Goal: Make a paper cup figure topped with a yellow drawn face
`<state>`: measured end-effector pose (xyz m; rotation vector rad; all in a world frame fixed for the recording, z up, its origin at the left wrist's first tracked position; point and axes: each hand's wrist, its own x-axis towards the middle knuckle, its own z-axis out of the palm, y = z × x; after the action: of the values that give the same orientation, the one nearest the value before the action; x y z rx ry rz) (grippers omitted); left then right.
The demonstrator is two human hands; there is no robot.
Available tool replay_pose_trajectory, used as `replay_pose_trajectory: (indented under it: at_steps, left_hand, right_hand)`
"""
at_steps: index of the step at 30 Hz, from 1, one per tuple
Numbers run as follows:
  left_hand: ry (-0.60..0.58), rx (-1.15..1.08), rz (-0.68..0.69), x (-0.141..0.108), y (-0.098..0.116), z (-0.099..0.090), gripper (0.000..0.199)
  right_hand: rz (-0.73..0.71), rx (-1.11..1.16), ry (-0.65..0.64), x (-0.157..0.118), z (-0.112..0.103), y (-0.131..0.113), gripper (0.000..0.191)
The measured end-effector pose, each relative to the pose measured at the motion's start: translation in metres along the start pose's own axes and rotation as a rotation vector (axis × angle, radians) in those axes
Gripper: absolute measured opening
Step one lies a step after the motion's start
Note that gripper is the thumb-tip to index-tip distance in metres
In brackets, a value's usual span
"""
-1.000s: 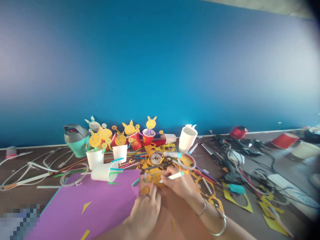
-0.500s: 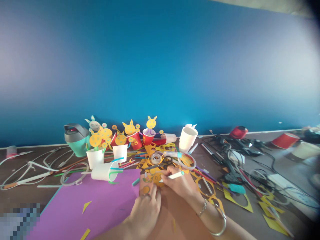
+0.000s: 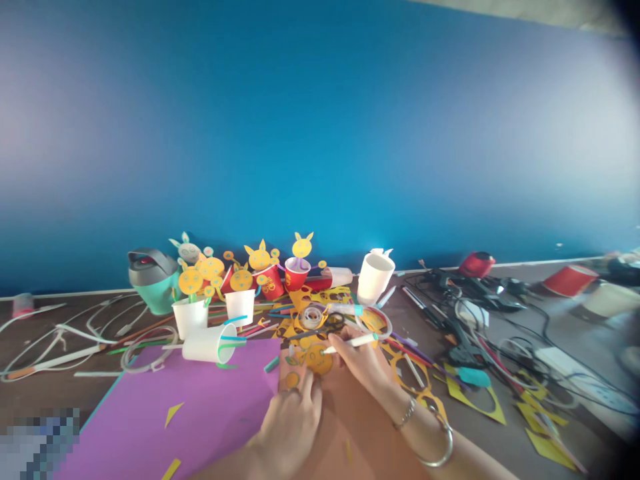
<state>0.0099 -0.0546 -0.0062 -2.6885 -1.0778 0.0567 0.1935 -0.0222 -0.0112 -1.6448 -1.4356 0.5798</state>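
Note:
My right hand [image 3: 361, 360] is closed round a white marker [image 3: 353, 343], its tip at the upper right of a round yellow paper face [image 3: 318, 359] with drawn features. My left hand [image 3: 293, 417] lies on the orange sheet [image 3: 350, 427], fingertips at the lower edge of the face, fingers extended. A small yellow circle [image 3: 293, 380] and small ear-like pieces lie beside those fingertips. A teal marker cap [image 3: 271, 364] sits on the purple sheet [image 3: 200, 407] to the left.
Paper cups with yellow animal faces stand behind, near the wall; one white cup [image 3: 207, 343] lies on its side. Scissors [image 3: 333, 325], tape [image 3: 313, 317] and yellow offcuts lie beyond my hands. At right are a glue gun [image 3: 463, 347], cables and a power strip [image 3: 580, 380].
My right hand has moved slightly up and right with the marker, uncovering more of the yellow face. My left hand stays in place.

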Motion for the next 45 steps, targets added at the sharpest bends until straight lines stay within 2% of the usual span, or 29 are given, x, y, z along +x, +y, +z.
replay_pose_trajectory:
  at_steps: [5, 8, 15, 24, 34, 45]
  left_hand:
    - [-0.009, 0.004, -0.001, -0.001, 0.001, -0.003, 0.053]
    - [-0.029, 0.002, 0.000, -0.001, 0.000, -0.006, 0.050]
    - [-0.020, 0.005, 0.002, -0.001, 0.000, -0.008, 0.052]
    - [-0.022, 0.000, 0.000, 0.000, 0.000, -0.008, 0.050]
    - [-0.022, -0.007, -0.004, -0.001, 0.000, -0.008, 0.047]
    - [-0.065, -0.022, 0.004, -0.001, 0.000, -0.010, 0.048]
  right_hand:
    - [-0.017, -0.208, -0.003, -0.001, 0.001, 0.004, 0.025]
    - [-0.032, -0.302, -0.045, -0.005, -0.001, 0.005, 0.028]
    - [-0.062, -0.462, -0.077, -0.010, -0.011, -0.009, 0.023]
    - [-0.073, -0.442, -0.114, -0.010, -0.012, -0.012, 0.017]
    - [-0.065, -0.487, -0.084, -0.010, -0.011, -0.009, 0.014]
    - [-0.072, -0.527, -0.061, -0.010, -0.013, -0.014, 0.024]
